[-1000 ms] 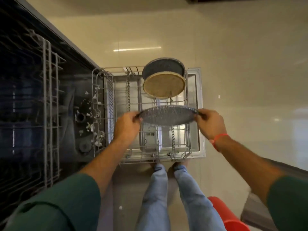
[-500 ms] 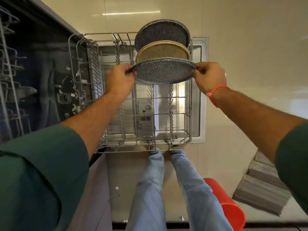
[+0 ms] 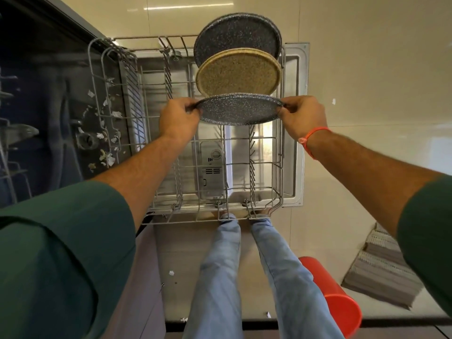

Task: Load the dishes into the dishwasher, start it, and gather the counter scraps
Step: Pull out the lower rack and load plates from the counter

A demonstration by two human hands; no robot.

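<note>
Beige tiled floor (image 3: pixel 367 69); striped mat (image 3: pixel 381 270) right.

No readable text, label, brand or number anywhere. Detergent dispenser (image 3: pixel 212 172) on open dishwasher door shows only small dark marks, too blurred to read.

Single head-worn wide-angle view, looking steeply down, close over the pulled-out dishwasher rack (image 3: pixel 137 99)
</note>
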